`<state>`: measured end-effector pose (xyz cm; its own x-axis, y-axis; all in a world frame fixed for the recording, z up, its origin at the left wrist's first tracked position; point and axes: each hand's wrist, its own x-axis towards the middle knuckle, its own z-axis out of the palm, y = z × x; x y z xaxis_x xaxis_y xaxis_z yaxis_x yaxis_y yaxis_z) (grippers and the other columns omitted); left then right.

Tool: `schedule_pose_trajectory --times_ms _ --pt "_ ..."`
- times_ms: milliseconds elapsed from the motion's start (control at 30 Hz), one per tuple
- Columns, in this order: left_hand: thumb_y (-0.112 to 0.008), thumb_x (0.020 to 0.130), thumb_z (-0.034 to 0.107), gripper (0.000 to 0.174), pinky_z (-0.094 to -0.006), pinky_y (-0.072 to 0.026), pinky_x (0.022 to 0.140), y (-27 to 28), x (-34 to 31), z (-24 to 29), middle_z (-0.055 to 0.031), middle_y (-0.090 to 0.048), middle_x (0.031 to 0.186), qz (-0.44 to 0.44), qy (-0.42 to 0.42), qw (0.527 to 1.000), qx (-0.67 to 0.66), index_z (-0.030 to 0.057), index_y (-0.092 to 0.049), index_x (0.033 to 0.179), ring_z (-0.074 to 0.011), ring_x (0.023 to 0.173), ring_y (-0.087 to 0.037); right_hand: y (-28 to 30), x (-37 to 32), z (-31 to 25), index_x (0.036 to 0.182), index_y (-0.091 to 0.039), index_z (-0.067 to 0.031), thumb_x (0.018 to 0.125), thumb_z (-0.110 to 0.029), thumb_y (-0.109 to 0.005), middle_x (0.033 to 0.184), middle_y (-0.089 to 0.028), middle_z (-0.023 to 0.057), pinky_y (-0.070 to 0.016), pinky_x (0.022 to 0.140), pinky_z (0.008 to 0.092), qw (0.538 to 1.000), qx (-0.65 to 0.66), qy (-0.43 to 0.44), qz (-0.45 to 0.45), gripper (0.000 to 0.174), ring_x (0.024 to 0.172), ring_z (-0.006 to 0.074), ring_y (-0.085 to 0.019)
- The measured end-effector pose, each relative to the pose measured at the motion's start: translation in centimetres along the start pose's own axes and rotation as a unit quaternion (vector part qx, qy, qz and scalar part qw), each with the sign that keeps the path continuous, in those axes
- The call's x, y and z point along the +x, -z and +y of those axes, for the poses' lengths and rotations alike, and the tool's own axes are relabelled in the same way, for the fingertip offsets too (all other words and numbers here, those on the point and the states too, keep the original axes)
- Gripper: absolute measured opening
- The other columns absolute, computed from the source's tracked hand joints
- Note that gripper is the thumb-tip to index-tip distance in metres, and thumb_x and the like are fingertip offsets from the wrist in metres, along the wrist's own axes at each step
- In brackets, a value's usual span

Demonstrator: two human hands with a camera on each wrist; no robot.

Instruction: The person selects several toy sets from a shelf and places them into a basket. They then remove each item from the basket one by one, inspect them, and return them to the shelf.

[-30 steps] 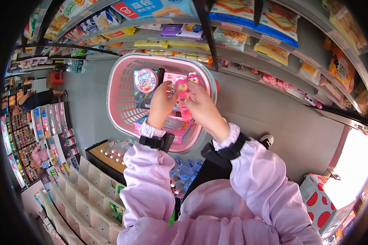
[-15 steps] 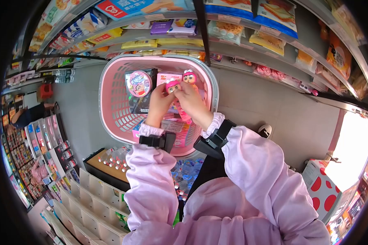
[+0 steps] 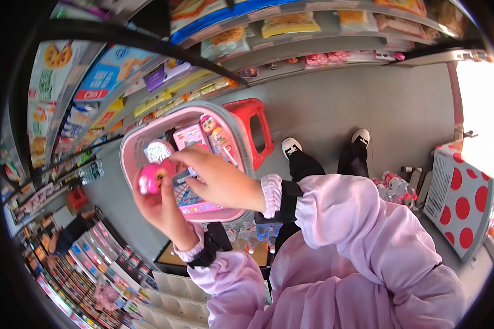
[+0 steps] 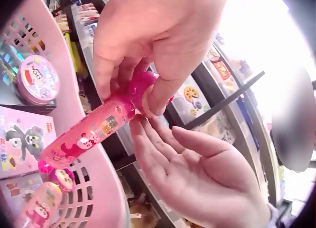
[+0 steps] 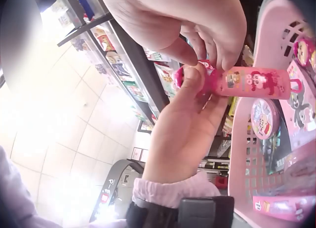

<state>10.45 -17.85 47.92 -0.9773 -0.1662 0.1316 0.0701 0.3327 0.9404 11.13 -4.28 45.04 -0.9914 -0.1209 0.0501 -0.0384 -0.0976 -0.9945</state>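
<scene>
My left hand [image 3: 162, 211] grips a pink see-through bottle [image 4: 91, 136] by its bright pink doll-head cap, thumb against the cap. The bottle is tilted above the basket's side, its small loop end over the basket. Beside the cap is my right hand [image 3: 219, 178], its fingers loosely extended, palm showing in the left wrist view, fingertips close to the cap. Inside the pink basket [image 4: 106, 188] lie a similar doll-head bottle [image 3: 217, 134], a round cartoon tin [image 4: 38, 79] and a pink box with a cat picture [image 4: 27, 139].
A red plastic stool [image 3: 263, 129] stands against the basket. Shelves of packaged snacks [image 3: 291, 24] run along the far side and left. Water bottles [image 3: 250, 238] stand near my legs, and a red-dotted white cabinet [image 3: 461, 203] is at the right.
My left hand has carried the bottle leftward from over the basket's right part. My right hand has loosened from it. The head view has turned, bringing the stool and my feet into sight.
</scene>
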Motion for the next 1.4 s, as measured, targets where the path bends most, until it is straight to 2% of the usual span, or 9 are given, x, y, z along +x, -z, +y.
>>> schedule_pose_trajectory --times_ms 33,233,367,467,733,967,1167,1300,1400 --pt "-0.06 0.08 0.002 0.036 -0.0281 -0.0432 0.082 -1.3 -0.5 1.8 -0.0099 -0.055 0.104 0.013 -0.019 1.0 0.013 -0.0042 -0.046 0.113 -0.0153 0.091 -0.055 0.6 -0.5 -0.5 0.108 -0.047 -0.0005 0.069 0.004 -0.051 0.101 -0.048 0.0174 -0.0409 0.082 0.0397 0.997 0.018 0.059 0.046 0.039 0.092 0.0355 -0.05" --pt "-0.06 0.078 0.001 0.042 -0.0281 -0.0438 0.082 -6.8 -4.5 6.5 -0.0119 -0.053 0.107 0.005 -0.091 0.996 0.006 -0.0039 -0.044 0.117 -0.0179 0.094 -0.053 8.1 -4.2 -3.6 0.115 -0.047 -0.0064 0.068 0.0 -0.06 0.108 -0.044 0.0144 -0.0443 0.081 0.0364 0.992 -0.054 0.1 0.053 0.049 0.096 0.0314 -0.051" --pt "-0.07 0.07 0.007 0.055 -0.0284 -0.0451 0.078 -13.7 -8.1 9.2 -0.0103 -0.049 0.108 -0.043 -0.001 0.998 -0.042 -0.0012 -0.042 0.117 -0.0182 0.091 -0.053 14.1 -7.3 -2.7 0.112 -0.048 -0.0087 0.064 -0.007 -0.067 0.106 -0.047 0.0099 -0.0468 0.077 0.035 0.969 -0.174 0.13 0.115 0.051 0.092 0.0268 -0.053" --pt "-0.068 0.07 0.002 0.054 -0.0286 -0.0421 0.084 -18.2 -10.4 8.2 -0.0092 -0.047 0.11 -0.146 -0.036 0.989 -0.005 -0.0008 -0.042 0.116 -0.0176 0.096 -0.05 19.4 -10.6 -1.2 0.108 -0.049 -0.009 0.062 -0.011 -0.069 0.104 -0.05 0.0076 -0.047 0.075 0.0352 0.956 -0.24 0.109 0.132 0.049 0.09 0.025 -0.053" --pt "-0.062 0.077 0.004 0.049 -0.0301 -0.0395 0.089 -31.9 -17.8 9.4 -0.0112 -0.042 0.118 -0.372 0.021 0.928 0.005 -0.0021 -0.04 0.12 -0.0187 0.104 -0.046 32.8 -20.9 2.2 0.108 -0.05 -0.0089 0.066 -0.014 -0.067 0.1 -0.052 0.0058 -0.0469 0.074 0.0337 0.919 -0.338 0.041 0.196 0.046 0.086 0.0232 -0.055" --pt "-0.063 0.077 0.005 0.047 -0.0302 -0.0417 0.088 -43.3 -21.3 12.5 -0.0129 -0.049 0.111 -0.515 0.073 0.854 0.012 -0.0043 -0.043 0.118 -0.0186 0.1 -0.051 44.9 -28.1 2.7 0.105 -0.05 -0.0104 0.068 -0.013 -0.064 0.097 -0.052 0.0033 -0.0474 0.071 0.0313 0.889 -0.39 -0.002 0.239 0.039 0.084 0.0214 -0.055" --pt "-0.061 0.078 0.001 0.047 -0.0302 -0.0412 0.089 -52.2 -24.0 12.6 -0.0124 -0.048 0.113 -0.561 0.077 0.824 0.011 -0.0044 -0.041 0.119 -0.0186 0.102 -0.051 52.0 -30.6 5.0 0.113 -0.045 -0.0053 0.07 -0.006 -0.063 0.105 -0.051 0.0088 -0.046 0.079 0.0338 0.897 -0.339 -0.045 0.281 0.047 0.093 0.026 -0.054" --pt "-0.061 0.079 0.003 0.045 -0.0297 -0.0412 0.087 -57.7 -25.0 10.1 -0.0121 -0.051 0.11 -0.552 0.043 0.832 0.024 -0.0037 -0.041 0.118 -0.0175 0.1 -0.052 54.5 -31.4 5.8 0.122 -0.035 0.0 0.073 0.003 -0.056 0.113 -0.047 0.0157 -0.0446 0.082 0.035 0.915 -0.191 -0.128 0.33 0.054 0.097 0.0293 -0.054" --pt "-0.061 0.078 0.002 0.045 -0.0299 -0.0408 0.088 -61.4 -25.0 6.9 -0.0119 -0.051 0.11 -0.555 0.009 0.83 0.052 -0.0032 -0.042 0.118 -0.0176 0.1 -0.052 55.1 -31.3 9.0 0.118 -0.039 0.0019 0.074 0.002 -0.051 0.109 -0.049 0.0201 -0.0455 0.079 0.0375 0.912 -0.084 -0.09 0.392 0.046 0.091 0.0343 -0.055"
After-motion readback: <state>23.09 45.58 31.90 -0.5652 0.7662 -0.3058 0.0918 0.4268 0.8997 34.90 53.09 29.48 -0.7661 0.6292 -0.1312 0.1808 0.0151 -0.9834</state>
